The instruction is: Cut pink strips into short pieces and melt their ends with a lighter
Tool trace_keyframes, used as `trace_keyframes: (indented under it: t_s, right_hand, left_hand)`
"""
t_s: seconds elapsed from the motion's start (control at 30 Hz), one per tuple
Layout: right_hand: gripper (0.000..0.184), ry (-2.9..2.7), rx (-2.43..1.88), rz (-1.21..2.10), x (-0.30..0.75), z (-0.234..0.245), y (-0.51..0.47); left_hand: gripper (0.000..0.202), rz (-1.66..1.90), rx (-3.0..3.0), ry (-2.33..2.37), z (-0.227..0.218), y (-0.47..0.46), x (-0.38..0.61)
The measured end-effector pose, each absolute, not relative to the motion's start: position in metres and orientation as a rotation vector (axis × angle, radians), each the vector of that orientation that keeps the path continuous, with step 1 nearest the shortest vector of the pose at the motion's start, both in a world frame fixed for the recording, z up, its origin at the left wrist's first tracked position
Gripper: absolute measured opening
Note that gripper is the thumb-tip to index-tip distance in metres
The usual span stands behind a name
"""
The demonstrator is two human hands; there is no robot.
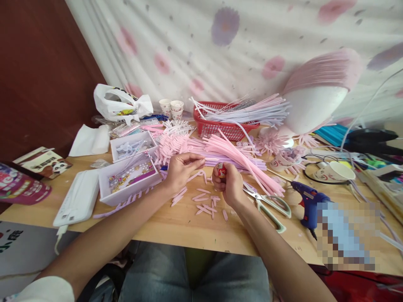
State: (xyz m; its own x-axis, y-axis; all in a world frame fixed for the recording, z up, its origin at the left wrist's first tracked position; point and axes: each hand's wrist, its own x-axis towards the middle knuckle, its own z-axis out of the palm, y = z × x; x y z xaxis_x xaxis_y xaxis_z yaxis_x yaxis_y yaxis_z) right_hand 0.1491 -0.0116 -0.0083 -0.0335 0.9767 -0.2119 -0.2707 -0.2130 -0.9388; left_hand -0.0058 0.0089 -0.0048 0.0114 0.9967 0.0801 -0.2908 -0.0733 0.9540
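Note:
My left hand is closed in a pinch, its fingertips on a short pale pink pipe cleaner piece. Across from it, my right hand is wrapped around a small red lighter, whose top faces the pinched piece. No flame can be made out. Below the hands, several short pink pipe cleaner pieces lie scattered on the wooden table. Long pink pipe cleaners lie in a bundle just behind the hands. Beside my right wrist rest scissors with pale green handles.
A blue glue gun lies at the right, near a paper cup. Behind stands a red basket of pipe cleaners. White boxes with beads and a white power bank sit left. A pink-covered white form stands back right.

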Motion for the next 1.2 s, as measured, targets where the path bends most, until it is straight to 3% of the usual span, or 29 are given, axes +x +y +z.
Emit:
trace_keyframes:
  t_s: [0.2,0.43,0.63,0.83,0.97,1.1,1.2]
  right_hand:
    - [0.030,-0.890,-1.120,1.473,0.148,-0.011,-0.012]
    - [0.056,-0.951,-1.060,1.340,0.150,-0.014,-0.010]
    - [0.035,-1.107,-1.051,0.944,0.151,-0.018,-0.009]
    - [0.035,-1.106,-1.139,0.771,0.157,-0.017,-0.007]
    - [0.034,-1.094,-1.104,0.819,0.159,-0.013,-0.007]
    - [0.032,-1.218,-1.084,0.980,0.157,-0.016,-0.010]
    - [0.031,-1.293,-1.052,1.099,0.157,-0.019,-0.010]
  left_hand:
    - [0.033,1.369,1.058,0.937,-0.004,0.010,-0.006]
    - [0.032,1.360,1.067,0.949,-0.005,0.010,-0.006]
    - [0.034,1.328,1.059,0.949,-0.006,0.010,-0.006]
    - [0.036,1.208,1.034,0.951,-0.004,0.009,-0.007]
    - [0.034,1.246,1.077,0.968,0.000,0.010,-0.010]
    - [0.046,1.179,1.222,0.938,0.004,0.013,-0.014]
    - [0.038,1.083,1.307,0.934,0.004,0.015,-0.016]
